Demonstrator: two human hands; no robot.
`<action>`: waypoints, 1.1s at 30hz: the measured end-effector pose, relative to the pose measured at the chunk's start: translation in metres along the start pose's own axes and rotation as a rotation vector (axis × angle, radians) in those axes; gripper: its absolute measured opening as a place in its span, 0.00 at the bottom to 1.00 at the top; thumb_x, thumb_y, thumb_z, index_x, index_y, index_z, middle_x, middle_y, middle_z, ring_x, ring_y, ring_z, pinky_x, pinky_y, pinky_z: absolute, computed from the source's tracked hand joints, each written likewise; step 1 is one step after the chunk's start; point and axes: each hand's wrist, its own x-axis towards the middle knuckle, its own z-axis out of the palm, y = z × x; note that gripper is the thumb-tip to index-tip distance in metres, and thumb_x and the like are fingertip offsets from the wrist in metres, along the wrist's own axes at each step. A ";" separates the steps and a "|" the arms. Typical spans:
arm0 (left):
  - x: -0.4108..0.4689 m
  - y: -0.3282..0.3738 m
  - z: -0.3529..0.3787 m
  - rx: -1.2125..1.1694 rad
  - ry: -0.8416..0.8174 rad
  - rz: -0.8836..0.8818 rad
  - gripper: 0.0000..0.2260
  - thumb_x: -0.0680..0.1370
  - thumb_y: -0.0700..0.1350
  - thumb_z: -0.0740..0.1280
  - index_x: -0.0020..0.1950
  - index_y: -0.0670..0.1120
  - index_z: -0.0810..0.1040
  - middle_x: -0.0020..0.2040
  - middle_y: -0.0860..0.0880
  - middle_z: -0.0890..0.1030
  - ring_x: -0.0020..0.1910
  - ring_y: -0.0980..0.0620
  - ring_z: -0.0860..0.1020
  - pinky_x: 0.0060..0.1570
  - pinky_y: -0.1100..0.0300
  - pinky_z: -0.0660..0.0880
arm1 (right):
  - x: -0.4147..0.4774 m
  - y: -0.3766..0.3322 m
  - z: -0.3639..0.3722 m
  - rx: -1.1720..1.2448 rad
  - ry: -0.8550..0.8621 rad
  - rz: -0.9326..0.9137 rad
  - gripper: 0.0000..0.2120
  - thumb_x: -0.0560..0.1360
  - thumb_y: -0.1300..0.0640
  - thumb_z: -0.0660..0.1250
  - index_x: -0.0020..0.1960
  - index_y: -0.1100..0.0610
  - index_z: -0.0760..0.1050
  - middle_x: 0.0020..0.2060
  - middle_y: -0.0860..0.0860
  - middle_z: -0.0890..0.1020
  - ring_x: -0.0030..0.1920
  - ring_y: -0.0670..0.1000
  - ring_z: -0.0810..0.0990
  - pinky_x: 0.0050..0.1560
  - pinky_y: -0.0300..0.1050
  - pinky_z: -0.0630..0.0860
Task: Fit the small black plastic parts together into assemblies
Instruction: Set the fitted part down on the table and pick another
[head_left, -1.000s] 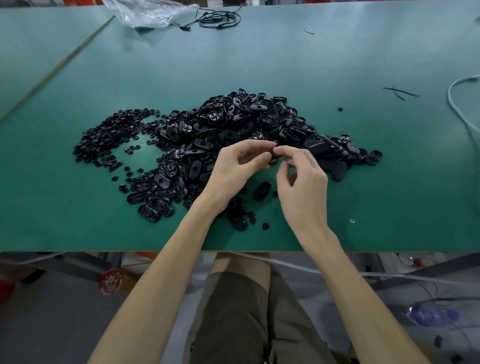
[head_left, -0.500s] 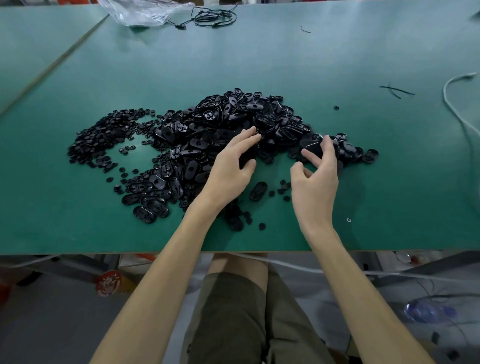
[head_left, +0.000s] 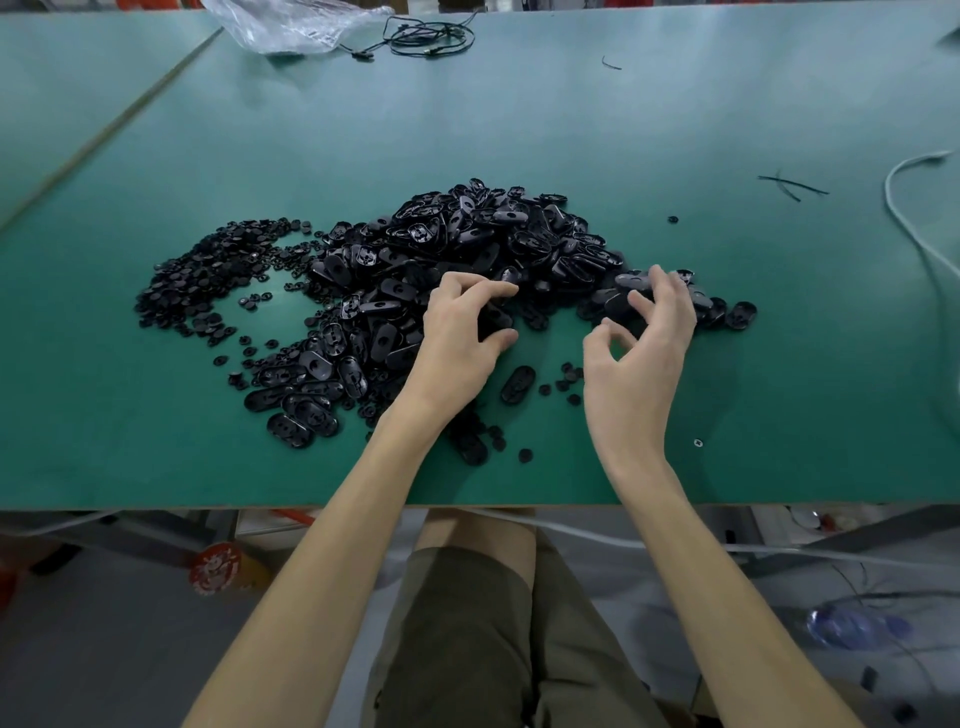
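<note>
Head view. We see a green table (head_left: 571, 130) with a pile (head_left: 467, 244) of black oval parts at its centre and a flatter heap of small discs (head_left: 208, 280) just to its left. A clear bag (head_left: 291, 26) and a coiled black cable (head_left: 431, 39) lie at the far edge, and a white cable (head_left: 904, 208) lies at the right. One loose oval (head_left: 518, 384) rests between the wrists.

The left hand (head_left: 462, 338) covers the pile's near edge, its fingers and thumb curled round a part (head_left: 491, 317). The right hand (head_left: 639, 353) hangs curled over the pile's right end, thumb and forefinger almost meeting. We cannot tell whether it holds anything.

Half a second earlier, the left fingers lay straight on the pile and the right fingers reached out into it. Both hands have since curled.
</note>
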 end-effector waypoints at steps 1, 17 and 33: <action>0.000 0.000 -0.001 -0.006 0.006 -0.002 0.20 0.77 0.39 0.75 0.69 0.47 0.79 0.66 0.48 0.72 0.71 0.47 0.68 0.76 0.51 0.63 | 0.000 0.000 0.000 -0.023 -0.016 -0.028 0.27 0.81 0.69 0.64 0.78 0.60 0.65 0.76 0.54 0.65 0.68 0.43 0.72 0.65 0.40 0.75; -0.001 0.004 -0.001 0.074 0.045 0.027 0.11 0.81 0.32 0.68 0.61 0.38 0.84 0.65 0.44 0.73 0.68 0.48 0.69 0.63 0.74 0.61 | -0.010 0.002 0.006 -0.308 -0.491 -0.283 0.11 0.76 0.49 0.76 0.55 0.53 0.86 0.51 0.46 0.80 0.59 0.50 0.69 0.66 0.46 0.68; -0.002 0.004 -0.008 -0.432 0.269 -0.048 0.07 0.81 0.34 0.69 0.55 0.45 0.78 0.49 0.49 0.81 0.49 0.52 0.80 0.54 0.61 0.78 | -0.011 0.009 0.009 -0.408 -0.650 -0.398 0.11 0.77 0.48 0.76 0.57 0.50 0.85 0.55 0.44 0.78 0.59 0.49 0.65 0.67 0.50 0.66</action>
